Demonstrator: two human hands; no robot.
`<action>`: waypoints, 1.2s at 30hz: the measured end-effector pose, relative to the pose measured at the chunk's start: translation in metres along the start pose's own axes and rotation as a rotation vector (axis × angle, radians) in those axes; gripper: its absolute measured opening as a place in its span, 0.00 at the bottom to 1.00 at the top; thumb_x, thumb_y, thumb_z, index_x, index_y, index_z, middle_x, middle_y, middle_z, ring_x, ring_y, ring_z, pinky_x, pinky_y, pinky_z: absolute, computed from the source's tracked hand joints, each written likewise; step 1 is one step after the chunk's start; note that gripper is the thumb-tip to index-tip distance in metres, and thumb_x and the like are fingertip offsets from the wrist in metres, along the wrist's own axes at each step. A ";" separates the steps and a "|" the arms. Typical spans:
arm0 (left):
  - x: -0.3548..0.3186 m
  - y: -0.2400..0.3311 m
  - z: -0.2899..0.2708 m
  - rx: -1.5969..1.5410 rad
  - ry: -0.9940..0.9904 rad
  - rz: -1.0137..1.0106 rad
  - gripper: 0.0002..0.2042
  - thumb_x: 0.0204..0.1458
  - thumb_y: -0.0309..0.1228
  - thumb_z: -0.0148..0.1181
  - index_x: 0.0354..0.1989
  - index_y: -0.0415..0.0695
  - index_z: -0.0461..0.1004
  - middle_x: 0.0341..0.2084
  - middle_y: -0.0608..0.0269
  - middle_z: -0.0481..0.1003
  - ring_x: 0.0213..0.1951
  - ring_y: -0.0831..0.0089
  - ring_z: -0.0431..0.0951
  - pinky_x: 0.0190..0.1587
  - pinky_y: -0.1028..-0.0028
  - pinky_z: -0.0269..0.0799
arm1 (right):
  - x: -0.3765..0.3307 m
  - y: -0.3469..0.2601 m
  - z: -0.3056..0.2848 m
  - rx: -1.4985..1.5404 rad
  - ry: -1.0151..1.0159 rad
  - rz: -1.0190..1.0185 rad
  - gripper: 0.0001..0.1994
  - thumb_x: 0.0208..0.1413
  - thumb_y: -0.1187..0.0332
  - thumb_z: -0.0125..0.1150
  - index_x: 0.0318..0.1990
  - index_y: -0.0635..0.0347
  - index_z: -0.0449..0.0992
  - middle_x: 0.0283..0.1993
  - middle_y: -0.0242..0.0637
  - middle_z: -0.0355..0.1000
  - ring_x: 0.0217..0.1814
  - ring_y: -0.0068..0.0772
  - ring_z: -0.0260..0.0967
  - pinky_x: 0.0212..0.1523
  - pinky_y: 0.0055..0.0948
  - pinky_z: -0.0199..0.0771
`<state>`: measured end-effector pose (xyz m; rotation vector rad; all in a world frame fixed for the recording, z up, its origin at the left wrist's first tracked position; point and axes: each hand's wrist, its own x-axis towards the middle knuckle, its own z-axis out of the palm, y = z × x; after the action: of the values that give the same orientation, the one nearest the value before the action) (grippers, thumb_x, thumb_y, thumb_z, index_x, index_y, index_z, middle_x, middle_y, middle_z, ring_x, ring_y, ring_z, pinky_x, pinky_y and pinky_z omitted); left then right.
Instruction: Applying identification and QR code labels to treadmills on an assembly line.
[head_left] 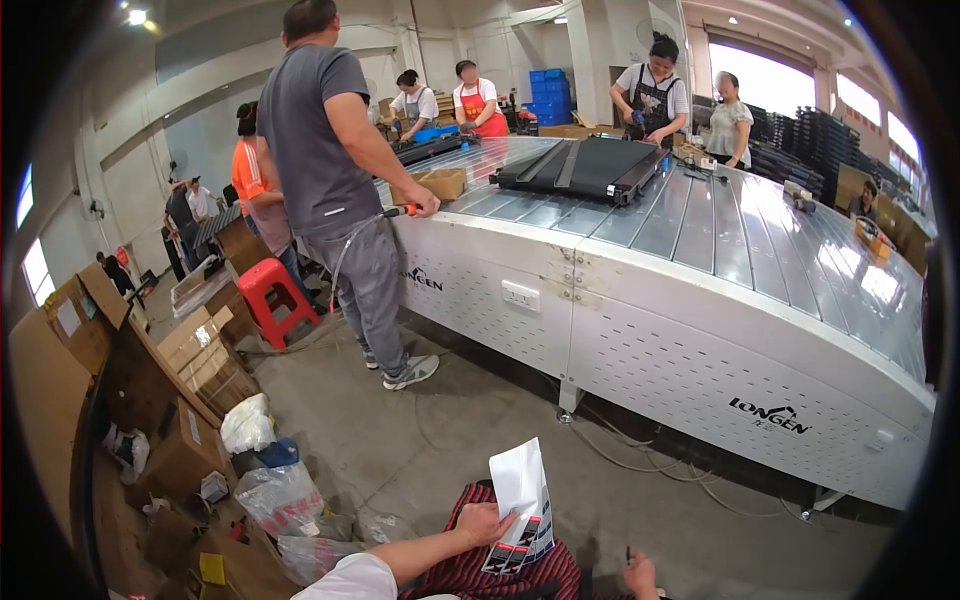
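My left hand (484, 525) is closed on the edge of a white label sheet (520, 482), pinching it between thumb and fingers. Its upper part is blank and curls up; red, black and white labels show on its lower part. The sheet is over my lap, against a red and black striped garment (548, 583). At the lower edge, apart from the sheet, my right hand (641, 577) is partly cut off. Its fingers are bent together, and a small dark thing shows at their tips, too small to name.
A long white conveyor line (680, 320) stands ahead, bearing a black treadmill-like deck (585, 168). Beside it a person in grey (325, 150) holds an orange-handled tool. A red stool (275, 300), cardboard boxes (190, 440) and plastic bags (280, 495) are at left. Cables (690, 470) lie under the line.
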<state>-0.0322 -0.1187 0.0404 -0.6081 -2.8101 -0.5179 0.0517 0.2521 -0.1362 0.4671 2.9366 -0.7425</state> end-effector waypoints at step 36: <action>0.004 0.095 -0.010 -2.688 -0.982 -0.684 0.25 0.54 0.49 0.40 0.49 0.40 0.63 0.41 0.52 0.71 0.41 0.62 0.72 0.47 0.66 0.67 | -0.132 -0.296 -0.209 0.180 0.345 -1.159 0.18 0.43 0.75 0.52 0.46 0.64 0.67 0.38 0.46 0.68 0.41 0.44 0.67 0.37 0.34 0.68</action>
<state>0.0068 -0.0396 0.0783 -0.1002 0.0463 2.0088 0.0852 0.0680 0.2013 -1.3536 3.2613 -1.0535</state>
